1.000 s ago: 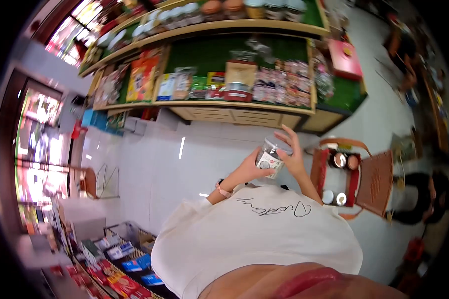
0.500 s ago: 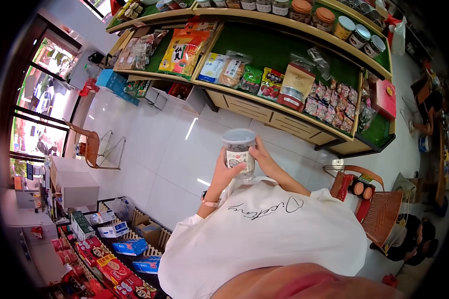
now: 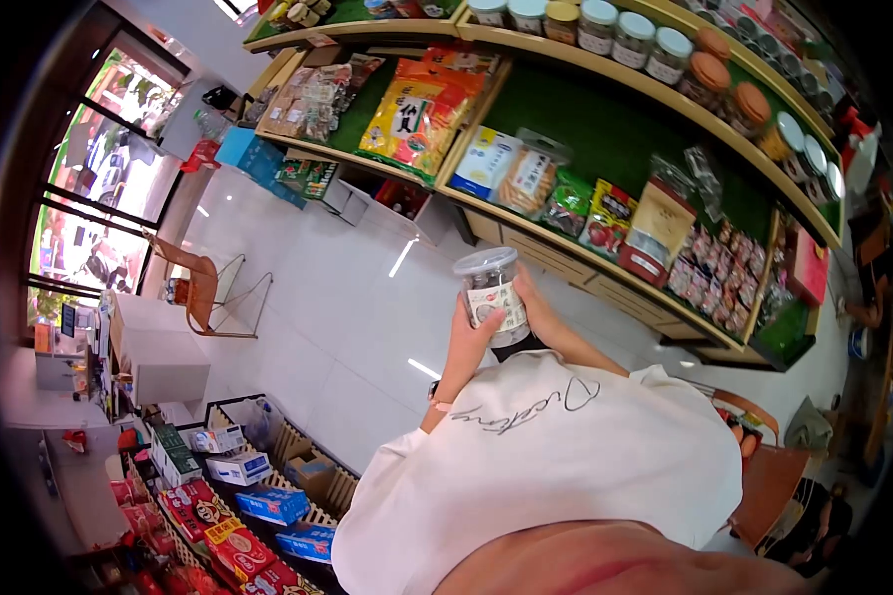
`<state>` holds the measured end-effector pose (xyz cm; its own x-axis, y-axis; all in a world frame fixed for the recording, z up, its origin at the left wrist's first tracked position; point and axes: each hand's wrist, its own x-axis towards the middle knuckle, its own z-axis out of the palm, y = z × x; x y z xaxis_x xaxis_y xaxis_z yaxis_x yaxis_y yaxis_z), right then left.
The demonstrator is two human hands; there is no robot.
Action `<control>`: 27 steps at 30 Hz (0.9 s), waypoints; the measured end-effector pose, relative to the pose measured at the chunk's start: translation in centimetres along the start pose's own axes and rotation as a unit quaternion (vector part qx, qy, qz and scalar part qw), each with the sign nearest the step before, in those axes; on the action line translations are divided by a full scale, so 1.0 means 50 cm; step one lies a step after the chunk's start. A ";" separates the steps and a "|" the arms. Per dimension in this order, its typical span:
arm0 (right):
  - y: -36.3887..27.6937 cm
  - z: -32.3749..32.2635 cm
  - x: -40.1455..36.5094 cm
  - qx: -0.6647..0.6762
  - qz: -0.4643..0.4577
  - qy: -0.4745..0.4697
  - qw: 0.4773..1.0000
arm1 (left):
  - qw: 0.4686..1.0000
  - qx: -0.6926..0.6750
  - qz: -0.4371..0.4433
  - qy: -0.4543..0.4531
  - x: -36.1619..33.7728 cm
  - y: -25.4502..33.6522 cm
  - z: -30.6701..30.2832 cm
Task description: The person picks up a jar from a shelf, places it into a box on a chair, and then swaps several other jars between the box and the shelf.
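Observation:
A clear plastic jar with a pale lid and a white printed label is held in front of my white shirt. My left hand is closed round its near left side, thumb across the label. On the other side, my right hand wraps the jar, its fingers partly hidden. The lid is on, and the jar leans slightly. Dark contents show through the wall, too small to make out.
A wooden display shelf ahead carries snack bags, small packets and, on its upper tier, several lidded jars. A brown chair stands left near the windows. Lower left, a slatted rack holds boxes and red packages. Another chair is at right.
The view has turned, so the shelf appears lower and further right. The jar now leans a little and sits slightly further right in view, still between both hands.

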<state>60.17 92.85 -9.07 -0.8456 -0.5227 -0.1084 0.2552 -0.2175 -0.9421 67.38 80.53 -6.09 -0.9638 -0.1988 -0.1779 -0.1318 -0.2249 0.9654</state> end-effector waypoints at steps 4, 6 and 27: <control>-0.024 0.001 0.200 0.136 0.088 -0.052 0.985 | 0.998 0.039 0.047 0.028 0.153 0.079 -0.031; -0.057 0.018 0.296 0.141 0.050 -0.087 0.985 | 0.992 0.062 0.098 0.042 0.213 0.112 -0.055; -0.326 0.150 0.921 0.151 -0.017 -0.024 0.988 | 0.906 0.263 0.322 0.075 0.840 0.372 -0.297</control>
<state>20.57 66.13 3.69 -0.8348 -0.5476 -0.0567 0.3614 -0.4675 -0.8067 27.89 53.81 1.56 -0.8432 -0.2634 0.4687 0.3162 0.4620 0.8286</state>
